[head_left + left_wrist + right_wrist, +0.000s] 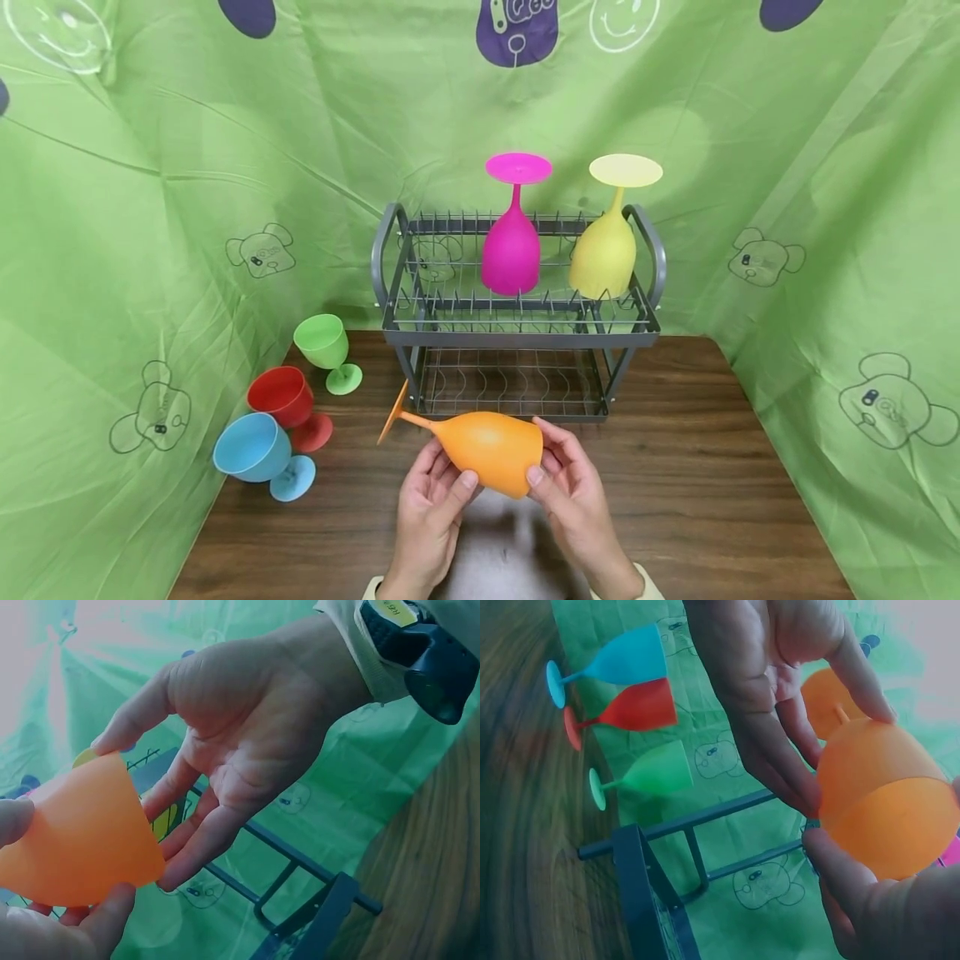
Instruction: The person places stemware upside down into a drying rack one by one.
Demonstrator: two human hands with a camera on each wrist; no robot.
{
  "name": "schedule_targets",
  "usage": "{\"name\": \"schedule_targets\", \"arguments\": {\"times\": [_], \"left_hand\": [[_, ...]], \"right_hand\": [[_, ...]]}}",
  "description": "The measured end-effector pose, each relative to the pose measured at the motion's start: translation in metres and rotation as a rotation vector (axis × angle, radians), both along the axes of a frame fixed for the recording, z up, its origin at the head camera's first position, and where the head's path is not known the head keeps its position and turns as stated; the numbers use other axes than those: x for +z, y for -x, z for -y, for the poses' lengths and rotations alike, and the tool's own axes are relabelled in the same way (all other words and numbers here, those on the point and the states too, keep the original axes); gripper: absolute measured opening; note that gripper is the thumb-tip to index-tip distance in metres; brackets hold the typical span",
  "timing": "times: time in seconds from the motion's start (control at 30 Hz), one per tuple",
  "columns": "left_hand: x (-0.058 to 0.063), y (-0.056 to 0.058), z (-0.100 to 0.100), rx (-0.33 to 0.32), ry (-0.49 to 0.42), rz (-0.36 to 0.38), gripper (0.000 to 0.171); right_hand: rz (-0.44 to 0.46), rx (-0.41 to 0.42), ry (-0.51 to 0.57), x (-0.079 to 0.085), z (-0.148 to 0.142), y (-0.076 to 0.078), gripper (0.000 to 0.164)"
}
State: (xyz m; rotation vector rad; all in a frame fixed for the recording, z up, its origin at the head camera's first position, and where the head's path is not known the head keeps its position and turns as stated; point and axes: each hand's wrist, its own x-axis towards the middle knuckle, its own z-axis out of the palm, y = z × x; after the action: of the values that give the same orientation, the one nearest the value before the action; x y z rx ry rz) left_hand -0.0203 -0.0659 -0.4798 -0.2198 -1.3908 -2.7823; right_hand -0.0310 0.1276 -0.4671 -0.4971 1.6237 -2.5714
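Both hands hold an orange plastic goblet (487,450) lying sideways above the table, its stem and foot pointing left and its mouth to the right. My left hand (437,512) grips the bowl near the stem end, thumb on the near side and fingers beneath. At the rim, my right hand (576,504) pinches the bowl between thumb and fingers. The right wrist view looks partly into the mouth of the orange goblet (889,825). In the left wrist view, the right hand (251,720) has its fingertips along the rim.
A dark two-tier dish rack (521,340) stands behind the hands. On its upper tier a magenta goblet (512,254) and a yellow goblet (603,254) stand upside down. Green (321,340), red (281,396) and blue (252,447) goblets stand upright at the table's left edge. Green cloth surrounds the table.
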Motion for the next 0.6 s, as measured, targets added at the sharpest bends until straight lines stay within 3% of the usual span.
{"name": "schedule_targets", "arguments": {"times": [0.2, 0.6], "left_hand": [[0.003, 0.004, 0.003, -0.014, 0.025, -0.002, 0.067], [0.011, 0.011, 0.010, 0.018, 0.068, -0.113, 0.069]], "right_hand": [[-0.018, -0.024, 0.029, -0.001, 0.003, -0.002, 0.056], [-0.076, -0.030, 0.014, -0.006, 0.005, 0.003, 0.057]]}}
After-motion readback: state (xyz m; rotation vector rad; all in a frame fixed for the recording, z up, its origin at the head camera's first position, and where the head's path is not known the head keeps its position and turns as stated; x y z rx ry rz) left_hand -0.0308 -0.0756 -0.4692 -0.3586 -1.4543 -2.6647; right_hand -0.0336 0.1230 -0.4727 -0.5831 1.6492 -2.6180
